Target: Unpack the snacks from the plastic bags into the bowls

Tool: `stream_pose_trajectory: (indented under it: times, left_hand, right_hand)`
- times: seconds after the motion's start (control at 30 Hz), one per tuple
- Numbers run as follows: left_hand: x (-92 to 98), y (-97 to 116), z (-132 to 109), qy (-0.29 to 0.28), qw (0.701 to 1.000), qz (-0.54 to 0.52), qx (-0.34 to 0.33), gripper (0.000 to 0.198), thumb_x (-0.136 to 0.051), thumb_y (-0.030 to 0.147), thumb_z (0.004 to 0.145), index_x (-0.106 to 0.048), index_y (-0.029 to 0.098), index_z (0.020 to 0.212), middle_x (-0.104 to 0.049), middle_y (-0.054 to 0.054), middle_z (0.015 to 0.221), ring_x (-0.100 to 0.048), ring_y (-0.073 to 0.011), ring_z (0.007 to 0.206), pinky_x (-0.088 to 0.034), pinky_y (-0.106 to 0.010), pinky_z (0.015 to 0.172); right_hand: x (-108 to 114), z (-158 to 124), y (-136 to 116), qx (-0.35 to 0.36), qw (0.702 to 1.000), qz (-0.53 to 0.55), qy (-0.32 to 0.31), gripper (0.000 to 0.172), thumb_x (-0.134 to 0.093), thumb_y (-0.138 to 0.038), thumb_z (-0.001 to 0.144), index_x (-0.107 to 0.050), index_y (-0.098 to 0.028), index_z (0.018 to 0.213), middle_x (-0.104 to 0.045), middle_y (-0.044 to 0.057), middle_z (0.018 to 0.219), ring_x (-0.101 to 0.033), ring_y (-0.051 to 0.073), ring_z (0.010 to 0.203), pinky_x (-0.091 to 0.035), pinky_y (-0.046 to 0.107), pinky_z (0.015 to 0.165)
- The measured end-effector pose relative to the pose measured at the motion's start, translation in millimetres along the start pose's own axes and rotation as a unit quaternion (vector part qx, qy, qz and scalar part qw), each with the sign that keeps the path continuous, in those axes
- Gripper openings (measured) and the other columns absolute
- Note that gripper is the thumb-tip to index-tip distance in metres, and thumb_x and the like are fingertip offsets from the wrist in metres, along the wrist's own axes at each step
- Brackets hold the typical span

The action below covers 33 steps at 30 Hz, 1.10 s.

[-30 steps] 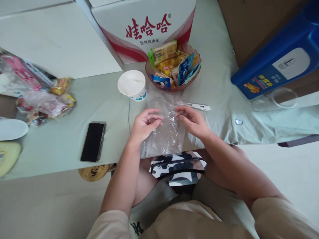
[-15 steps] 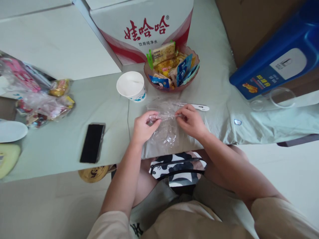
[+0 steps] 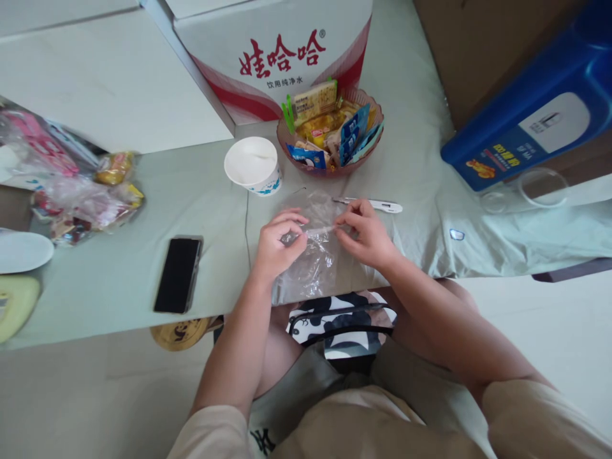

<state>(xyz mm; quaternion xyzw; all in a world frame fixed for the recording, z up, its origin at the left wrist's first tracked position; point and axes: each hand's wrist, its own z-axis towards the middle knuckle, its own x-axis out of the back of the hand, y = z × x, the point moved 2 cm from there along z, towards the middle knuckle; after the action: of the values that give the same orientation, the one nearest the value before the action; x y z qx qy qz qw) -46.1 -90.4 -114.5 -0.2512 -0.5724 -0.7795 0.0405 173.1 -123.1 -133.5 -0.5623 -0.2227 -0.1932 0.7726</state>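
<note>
A clear plastic bag (image 3: 318, 255) lies crinkled at the table's front edge, stretched between my two hands. My left hand (image 3: 282, 239) pinches it at the left, thumb and forefinger together and the other fingers loosely raised. On the other side my right hand (image 3: 362, 233) pinches the bag between thumb and fingertips. A white utility knife (image 3: 382, 205) rests just behind my right hand, its blade end pointing left. Behind my left hand stands a white paper cup (image 3: 253, 166). A pink glass bowl (image 3: 329, 169) full of wrapped snacks sits farther back.
A black phone (image 3: 178, 275) lies to the left, with bagged snacks (image 3: 90, 204) beyond it. A white and red carton (image 3: 272, 57) stands at the back. To the right are a blue bottle (image 3: 530, 121), a clear plastic cup (image 3: 542, 190) and a small blue-edged scrap (image 3: 457, 234).
The bunched plastic between my hands has been spread flatter and lower. My left hand's fingers have lifted and loosened a little; my right hand has barely shifted.
</note>
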Motion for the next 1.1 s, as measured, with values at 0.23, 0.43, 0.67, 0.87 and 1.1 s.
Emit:
stream_pose_trajectory:
  times: [0.23, 0.43, 0.67, 0.87, 1.1]
  left_hand:
    - [0.9, 1, 0, 0.013, 0.999, 0.017, -0.041, 0.022, -0.071, 0.03, 0.082, -0.062, 0.021, 0.064, -0.08, -0.011, 0.116, -0.068, -0.0294, 0.127, -0.051, -0.048, 0.11]
    - [-1.8, 2, -1, -0.01, 0.991, -0.113, 0.072, 0.033, -0.074, 0.037, 0.08, -0.056, 0.019, 0.06, -0.069, -0.002, 0.067, -0.06, -0.0108, 0.058, -0.047, -0.022, 0.055]
    - [-2.9, -9, 2, 0.092, 0.948, -0.245, 0.179, 0.038, -0.082, 0.037, 0.072, -0.05, 0.02, 0.059, -0.06, 0.004, 0.055, -0.039, -0.0046, 0.037, -0.027, -0.018, 0.035]
    - [-0.9, -8, 4, 0.123, 0.909, -0.344, 0.202, 0.042, -0.092, 0.043, 0.065, -0.057, 0.021, 0.075, -0.066, 0.004, 0.062, -0.059, -0.0077, 0.052, -0.047, -0.018, 0.051]
    - [-5.7, -8, -3, -0.042, 0.868, -0.323, 0.375, 0.05, -0.096, 0.035, 0.054, -0.07, 0.017, 0.093, -0.079, -0.005, 0.084, -0.075, -0.0196, 0.075, -0.06, -0.029, 0.067]
  right_hand:
    - [6, 1, -6, 0.062, 0.998, 0.02, 0.004, 0.014, -0.057, -0.029, 0.084, -0.067, -0.02, 0.08, -0.068, 0.013, 0.117, -0.063, 0.03, 0.111, -0.05, 0.046, 0.097]
    - [2, 1, -12, -0.157, 0.971, 0.165, -0.074, 0.015, -0.051, -0.036, 0.09, -0.054, -0.023, 0.083, -0.058, -0.002, 0.06, -0.055, 0.015, 0.057, -0.042, 0.029, 0.058]
    - [-2, 4, -11, -0.27, 0.907, 0.312, -0.089, 0.036, -0.063, -0.045, 0.085, -0.053, -0.023, 0.112, -0.055, -0.007, 0.06, -0.05, 0.012, 0.049, -0.037, 0.027, 0.05]
    - [-7, 2, -9, -0.245, 0.923, 0.26, -0.144, 0.024, -0.067, -0.043, 0.08, -0.059, -0.02, 0.08, -0.062, 0.0, 0.07, -0.056, 0.013, 0.062, -0.042, 0.029, 0.06]
    - [-6, 4, -5, -0.276, 0.894, 0.353, -0.008, 0.03, -0.067, -0.044, 0.081, -0.051, -0.026, 0.099, -0.065, -0.003, 0.075, -0.056, 0.013, 0.056, -0.046, 0.03, 0.057]
